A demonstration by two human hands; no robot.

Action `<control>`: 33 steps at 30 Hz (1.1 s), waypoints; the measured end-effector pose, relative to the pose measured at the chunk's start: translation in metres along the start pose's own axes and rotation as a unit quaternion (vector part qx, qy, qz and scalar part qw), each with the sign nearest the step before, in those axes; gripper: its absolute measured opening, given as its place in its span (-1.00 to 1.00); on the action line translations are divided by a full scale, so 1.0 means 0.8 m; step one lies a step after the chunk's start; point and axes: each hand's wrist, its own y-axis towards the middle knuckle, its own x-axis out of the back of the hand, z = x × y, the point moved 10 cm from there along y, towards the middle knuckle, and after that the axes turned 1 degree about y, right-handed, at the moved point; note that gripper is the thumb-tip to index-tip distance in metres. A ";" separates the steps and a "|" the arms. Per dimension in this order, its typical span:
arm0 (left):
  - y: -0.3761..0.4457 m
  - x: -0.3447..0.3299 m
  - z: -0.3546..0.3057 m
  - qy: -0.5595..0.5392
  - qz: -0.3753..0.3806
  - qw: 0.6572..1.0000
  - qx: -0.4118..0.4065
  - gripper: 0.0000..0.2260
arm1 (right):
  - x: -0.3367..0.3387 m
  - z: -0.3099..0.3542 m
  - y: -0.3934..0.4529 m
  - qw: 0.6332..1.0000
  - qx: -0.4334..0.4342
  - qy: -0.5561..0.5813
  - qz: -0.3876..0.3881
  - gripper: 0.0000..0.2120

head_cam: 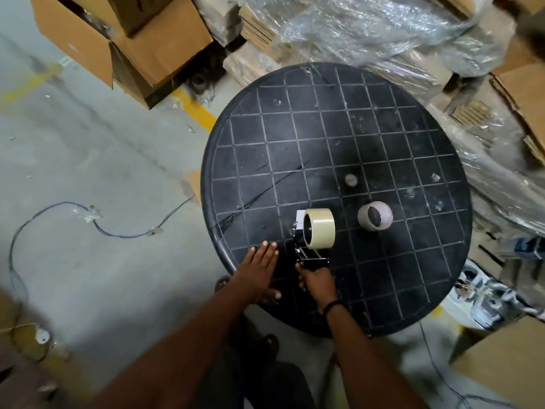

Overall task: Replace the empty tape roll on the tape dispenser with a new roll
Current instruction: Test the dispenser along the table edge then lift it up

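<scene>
While lying on the black round table (pixel 383 137), these read so:
Tape dispenser (pixel 303 243): near edge, long axis toward person, new roll (pixel 320 228) mounted at far end.
Right hand (pixel 317 280): clenched on dispenser handle.
Left hand (pixel 261 268): flat, fingers spread, released.
Empty core (pixel 375 216): beside the roll, apart.

Dim, even light falls over my round black table (pixel 383 137), with soft sheen but no hard shadows. Glare glints off the plastic wrap (pixel 368 25) at upper right. Frame edges bend and blur, especially my forearms below.
</scene>
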 end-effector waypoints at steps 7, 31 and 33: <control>-0.005 0.006 -0.006 -0.044 -0.058 0.995 0.074 -0.05 | 0.006 -0.002 -0.007 0.996 0.064 -0.063 -0.020 -0.65; 0.043 0.025 -0.048 -0.007 0.016 0.993 0.120 -0.19 | 0.008 0.029 -0.016 0.990 0.074 -0.116 -0.036 -0.73; 0.042 0.026 -0.049 -0.001 0.021 0.992 0.122 -0.18 | 0.008 0.031 -0.017 0.989 0.073 -0.125 -0.037 -0.73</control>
